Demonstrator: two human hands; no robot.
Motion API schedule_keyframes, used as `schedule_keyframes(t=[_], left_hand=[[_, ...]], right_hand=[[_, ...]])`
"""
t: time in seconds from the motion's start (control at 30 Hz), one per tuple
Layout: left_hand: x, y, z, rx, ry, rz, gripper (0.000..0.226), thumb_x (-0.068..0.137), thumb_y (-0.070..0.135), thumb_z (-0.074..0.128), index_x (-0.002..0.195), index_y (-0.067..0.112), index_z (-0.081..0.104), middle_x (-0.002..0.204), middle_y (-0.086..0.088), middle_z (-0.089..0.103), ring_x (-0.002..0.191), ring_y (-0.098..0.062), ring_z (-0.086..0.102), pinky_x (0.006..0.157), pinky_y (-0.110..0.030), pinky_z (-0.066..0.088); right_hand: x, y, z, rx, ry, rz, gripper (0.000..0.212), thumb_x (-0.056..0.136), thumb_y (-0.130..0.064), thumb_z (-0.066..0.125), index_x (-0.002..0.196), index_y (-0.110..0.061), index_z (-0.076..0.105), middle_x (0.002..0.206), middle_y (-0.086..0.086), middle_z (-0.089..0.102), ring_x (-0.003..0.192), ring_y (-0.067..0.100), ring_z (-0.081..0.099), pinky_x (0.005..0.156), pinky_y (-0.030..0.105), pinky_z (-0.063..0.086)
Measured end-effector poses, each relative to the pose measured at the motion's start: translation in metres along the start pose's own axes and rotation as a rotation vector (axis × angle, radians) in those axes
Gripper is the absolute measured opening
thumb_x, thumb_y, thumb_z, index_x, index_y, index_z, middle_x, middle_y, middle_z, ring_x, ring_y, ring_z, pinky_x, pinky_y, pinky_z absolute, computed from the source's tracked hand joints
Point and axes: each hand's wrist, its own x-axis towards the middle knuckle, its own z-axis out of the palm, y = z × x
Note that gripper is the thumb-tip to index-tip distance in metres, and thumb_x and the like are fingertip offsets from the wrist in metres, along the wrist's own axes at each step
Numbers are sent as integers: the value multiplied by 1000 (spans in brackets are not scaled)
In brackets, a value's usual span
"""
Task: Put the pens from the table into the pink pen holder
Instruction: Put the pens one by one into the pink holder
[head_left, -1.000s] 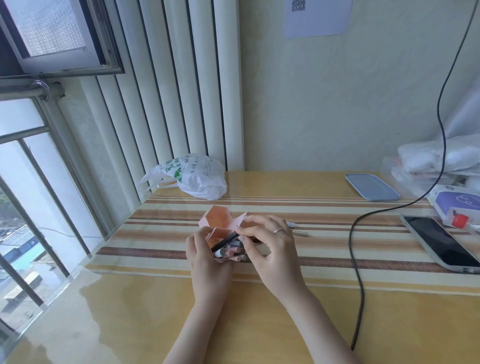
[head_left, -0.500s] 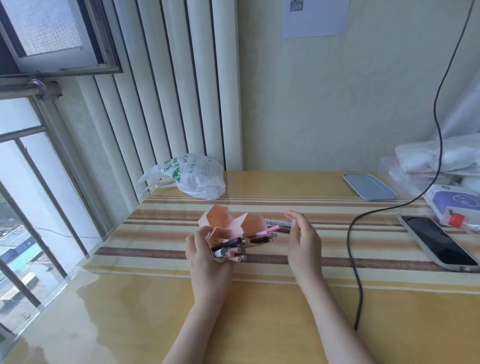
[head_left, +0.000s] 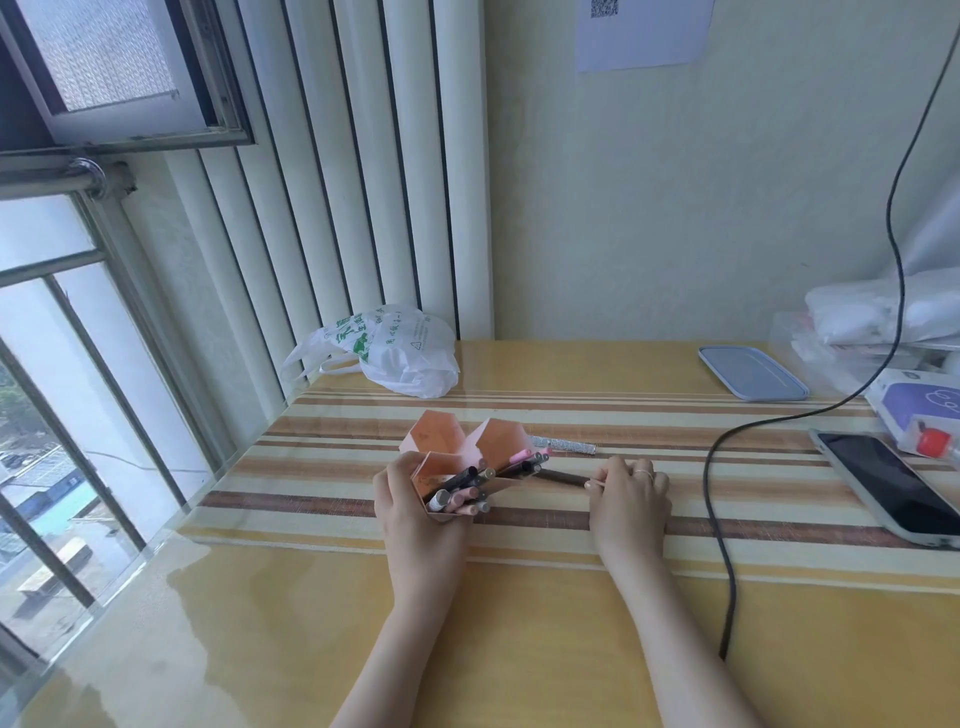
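A QR code is printed in black at the top of a white sheet of paper (head_left: 644, 32) that is stuck to the wall; its pattern is cut off by the upper edge of the view and no words can be made out beside it. Green printing is carried on the white plastic bag (head_left: 387, 349) at the back of the bench: large green characters on its left part, smaller green lines of writing and a small triangle sign on its right part, all too crumpled and small to be read. A white outline drawing is shown on the purple box (head_left: 917, 410) at the right; no letters can be read on it.
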Motion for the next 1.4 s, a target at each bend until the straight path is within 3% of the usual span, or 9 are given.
schedule_keyframes(t=[0.1,0.3,0.4,0.67,0.87,1.0,1.13,1.27,1.4], left_hand=[[0,2,0,-17,1,-16,58,67,3,72,113,25,45,109,3,44,102,-13,40,76,-27,32],[0,2,-1,-15,5,-1,58,66,-1,70,112,24,45,109,0,45,99,-7,37,72,-21,29],[0,1,-2,-19,-6,1,58,66,-1,69,113,23,45,110,0,46,100,-5,36,70,-19,30],[-1,4,-2,-40,1,10,60,66,-1,70,108,32,43,108,3,45,101,-10,38,72,-22,32],[0,1,-2,-25,7,32,62,67,-2,70,108,34,41,108,3,44,102,-11,39,73,-10,33],[0,-2,0,-26,8,27,62,66,-1,71,108,34,41,108,3,44,101,-11,39,72,-24,33],[0,-2,1,-2,2,23,60,66,1,71,114,24,45,109,4,43,102,-10,37,75,-28,32],[-3,-4,3,90,-40,132,65,63,0,71,115,25,43,107,9,39,101,-7,35,77,-32,36],[-3,-8,5,143,-36,177,69,60,3,75,114,30,40,104,10,38,96,-9,37,76,-41,46]], right_hand=[[1,2,0,206,3,-11,11,92,-26,59,94,-16,61,108,7,57,107,29,46,81,36,39],[3,-6,-29,1615,-275,342,8,86,-2,64,90,-8,62,87,9,66,80,17,65,67,20,55],[1,-14,-37,1866,-326,330,16,80,2,63,90,-10,63,80,3,65,72,12,64,60,15,54],[-8,-26,-51,1976,-291,195,31,73,-9,66,102,-21,68,94,-9,71,91,2,63,80,19,48],[-13,-31,-54,1938,-354,38,49,47,-30,92,92,-24,73,96,-6,72,89,6,65,84,23,48],[-17,-32,-62,2259,-515,-22,49,53,-16,92,95,-22,67,99,-6,70,89,11,67,84,29,55],[-21,-34,-68,2503,-581,-25,59,60,2,85,111,-11,60,116,1,69,113,21,63,88,34,55],[-32,-47,-68,2327,-652,-102,48,64,3,81,100,-15,54,112,7,69,117,28,60,90,38,55],[-42,-57,-75,1814,-400,-247,35,78,-1,65,102,-16,44,100,13,72,100,33,68,86,41,56]])
